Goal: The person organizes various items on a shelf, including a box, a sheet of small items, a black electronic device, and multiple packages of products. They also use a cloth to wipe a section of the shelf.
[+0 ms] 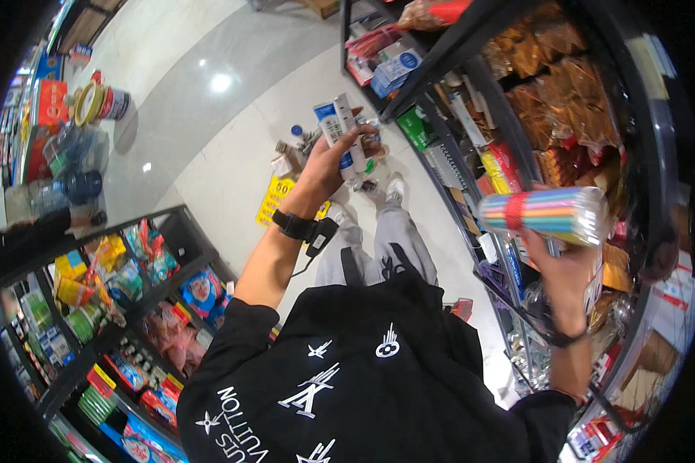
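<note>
My left hand (335,151) grips a blue-and-white tube (331,130) together with a slim white box (350,130), held out over the floor by the shelving. Off to the right, my right hand (559,272) is closed on a clear-wrapped bundle of pastel-coloured sticks or straws (541,214) with a red band round it. The bundle lies in front of a shelf of brown items in clear plastic bags (579,104). Small loose goods, among them a white item (281,166), lie on the floor beyond my left hand.
Dark-framed shelves (440,150) crowded with packets run along the right. Another packed rack (133,254) stands at the lower left. A yellow printed sheet (273,199) lies on the floor by my feet. Large clear bottles (63,191) and a bucket (107,104) stand farther left.
</note>
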The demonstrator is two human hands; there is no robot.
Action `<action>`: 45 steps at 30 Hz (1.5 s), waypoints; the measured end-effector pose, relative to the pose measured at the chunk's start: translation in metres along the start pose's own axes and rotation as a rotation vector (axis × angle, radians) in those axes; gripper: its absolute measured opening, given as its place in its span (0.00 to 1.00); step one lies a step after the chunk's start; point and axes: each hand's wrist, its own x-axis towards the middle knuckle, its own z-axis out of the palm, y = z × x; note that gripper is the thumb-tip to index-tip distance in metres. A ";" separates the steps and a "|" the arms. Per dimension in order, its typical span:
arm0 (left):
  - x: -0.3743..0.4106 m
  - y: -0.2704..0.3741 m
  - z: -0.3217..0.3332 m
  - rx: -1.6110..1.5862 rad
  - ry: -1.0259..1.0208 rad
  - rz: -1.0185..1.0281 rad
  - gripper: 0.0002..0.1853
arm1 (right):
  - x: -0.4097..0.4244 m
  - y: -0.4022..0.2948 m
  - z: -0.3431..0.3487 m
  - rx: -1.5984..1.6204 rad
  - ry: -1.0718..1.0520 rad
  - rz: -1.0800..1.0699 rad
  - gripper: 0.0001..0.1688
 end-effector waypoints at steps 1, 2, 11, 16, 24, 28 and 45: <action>-0.004 -0.002 -0.002 -0.011 0.039 -0.054 0.31 | -0.003 0.023 0.024 0.085 0.012 0.043 0.38; -0.001 -0.012 -0.020 0.002 -0.005 -0.088 0.26 | 0.001 0.045 0.047 0.233 -0.018 0.135 0.37; 0.020 -0.063 -0.084 -0.061 0.312 -0.084 0.22 | 0.035 0.305 0.228 0.070 -0.037 0.252 0.31; 0.076 -0.148 -0.212 0.188 0.419 -0.129 0.21 | 0.064 0.476 0.345 -0.013 -0.030 0.257 0.34; 0.217 -0.332 -0.464 0.798 0.371 -0.275 0.16 | 0.115 0.730 0.535 -0.169 0.079 0.247 0.34; 0.268 -0.408 -0.524 0.739 0.330 -0.308 0.15 | 0.137 0.802 0.585 -0.212 0.122 0.241 0.33; 0.293 -0.476 -0.509 1.281 -0.517 -0.035 0.17 | 0.095 0.850 0.602 -0.092 -0.086 0.505 0.33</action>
